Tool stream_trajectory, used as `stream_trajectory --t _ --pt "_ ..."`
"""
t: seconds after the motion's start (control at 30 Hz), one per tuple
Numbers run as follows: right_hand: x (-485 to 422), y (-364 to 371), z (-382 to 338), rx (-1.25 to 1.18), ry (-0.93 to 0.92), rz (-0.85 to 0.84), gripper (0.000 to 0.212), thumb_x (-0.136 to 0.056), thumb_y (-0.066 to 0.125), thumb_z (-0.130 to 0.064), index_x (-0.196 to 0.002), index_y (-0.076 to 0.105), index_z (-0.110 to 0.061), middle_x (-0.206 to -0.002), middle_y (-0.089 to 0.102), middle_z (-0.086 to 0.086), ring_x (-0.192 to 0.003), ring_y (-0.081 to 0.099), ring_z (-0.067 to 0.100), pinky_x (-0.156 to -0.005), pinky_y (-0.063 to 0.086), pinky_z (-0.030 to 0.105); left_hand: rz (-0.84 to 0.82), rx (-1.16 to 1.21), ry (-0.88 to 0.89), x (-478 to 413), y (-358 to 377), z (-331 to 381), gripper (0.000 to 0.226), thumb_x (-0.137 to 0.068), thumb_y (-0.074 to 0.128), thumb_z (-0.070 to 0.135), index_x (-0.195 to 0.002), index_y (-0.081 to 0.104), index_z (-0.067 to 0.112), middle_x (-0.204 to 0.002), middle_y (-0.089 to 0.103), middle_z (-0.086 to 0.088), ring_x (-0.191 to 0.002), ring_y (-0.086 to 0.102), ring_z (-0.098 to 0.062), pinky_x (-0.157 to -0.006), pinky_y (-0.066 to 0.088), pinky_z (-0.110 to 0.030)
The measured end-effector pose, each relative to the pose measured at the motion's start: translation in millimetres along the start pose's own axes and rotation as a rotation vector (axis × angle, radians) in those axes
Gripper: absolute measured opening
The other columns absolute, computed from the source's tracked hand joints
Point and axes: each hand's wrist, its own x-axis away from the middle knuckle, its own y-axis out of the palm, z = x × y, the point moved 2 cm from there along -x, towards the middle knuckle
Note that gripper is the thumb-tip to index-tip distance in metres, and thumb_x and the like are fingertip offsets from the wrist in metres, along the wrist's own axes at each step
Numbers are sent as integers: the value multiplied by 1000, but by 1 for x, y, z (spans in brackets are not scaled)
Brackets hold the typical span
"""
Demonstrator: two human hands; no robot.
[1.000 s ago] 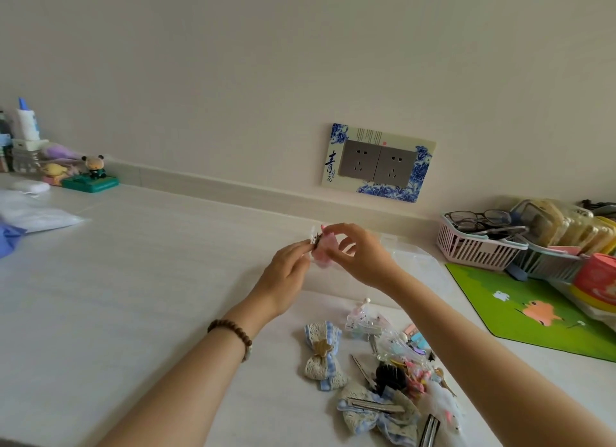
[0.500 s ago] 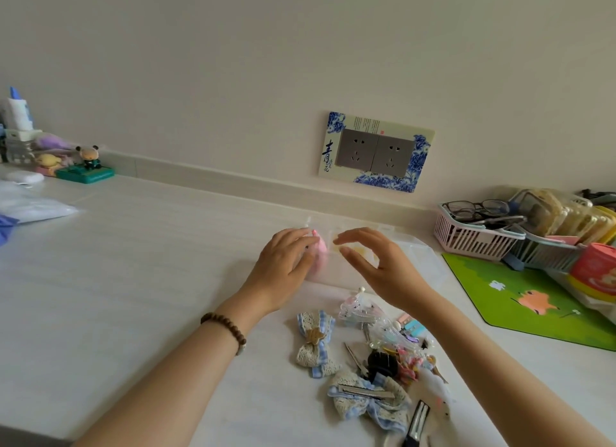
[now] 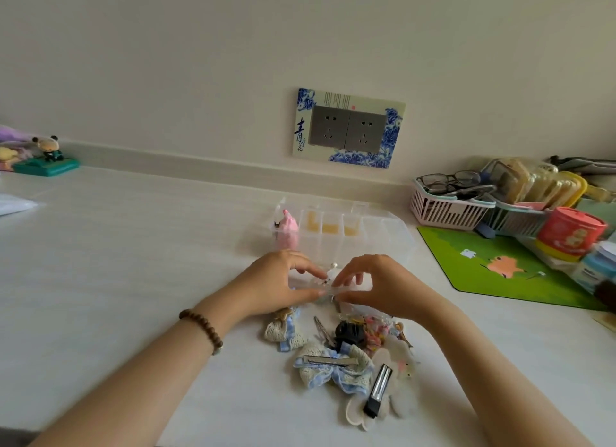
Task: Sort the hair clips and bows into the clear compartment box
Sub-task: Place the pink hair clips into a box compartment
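The clear compartment box [image 3: 376, 233] lies open on the white counter, with a pink bow [image 3: 287, 230] in its far-left compartment. Just in front of it, my left hand [image 3: 276, 281] and my right hand [image 3: 383, 285] pinch the two ends of a clear, pearl-trimmed hair clip [image 3: 330, 281]. Below my hands lies a pile of clips and bows: a lace and blue bow [image 3: 285, 331], a black claw clip [image 3: 348, 333], a second lace bow with a metal clip [image 3: 333, 366], and a black barrette [image 3: 376, 391].
A pink basket with glasses [image 3: 446, 203], a second basket of packets [image 3: 533, 193], a red tin [image 3: 570, 233] and a green mat [image 3: 506, 266] fill the right side. A small figurine [image 3: 50, 153] stands far left by the wall. A wall socket [image 3: 348, 128] is above the box.
The pink bow left my hands and now sits in the box's left compartment. Both hands dropped toward the pile and took hold of the clear pearl clip.
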Motion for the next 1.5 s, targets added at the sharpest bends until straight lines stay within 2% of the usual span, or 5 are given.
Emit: stream_trajectory --t 0.53,0.83,1.17,1.3,1.5 --pt "-8 -1 -17 -832 56 334 28 -73 69 -27 -98 68 -14 -98 73 0 -92 69 9 -80 53 18 294 85 56 -4 -11 8 38 -72 60 60 -96 66 32 -94 60 28 -98 50 5 -84 35 -13" --pt "-90 -26 -7 -459 167 454 27 -81 69 -27 -101 59 -11 -86 70 -1 -77 64 8 -63 48 18 316 -129 -90 -8 -15 -32 51 -96 31 45 -142 29 22 -149 29 6 -137 21 -10 -112 13 -25" --pt "-105 -12 2 -23 74 286 28 -86 62 -32 -110 67 -18 -114 68 0 -99 60 17 -83 48 32 319 -48 -91 -10 -14 -30 34 -95 37 40 -126 48 30 -148 26 15 -134 24 -3 -100 21 -19" --pt "-73 -25 -14 -173 29 457 16 -86 62 -29 -97 70 -20 -95 71 -6 -84 62 9 -73 50 23 306 29 -83 -10 -14 -36 31 -94 41 39 -122 50 32 -148 26 16 -132 28 -1 -104 27 -24" --pt "-23 -2 -14 -33 95 180 23 -84 59 -42 -97 68 -26 -85 68 -11 -74 61 4 -71 54 25 293 126 -44 -10 -13 -36 28 -88 46 47 -110 55 32 -139 32 17 -131 34 -5 -106 35 -38"
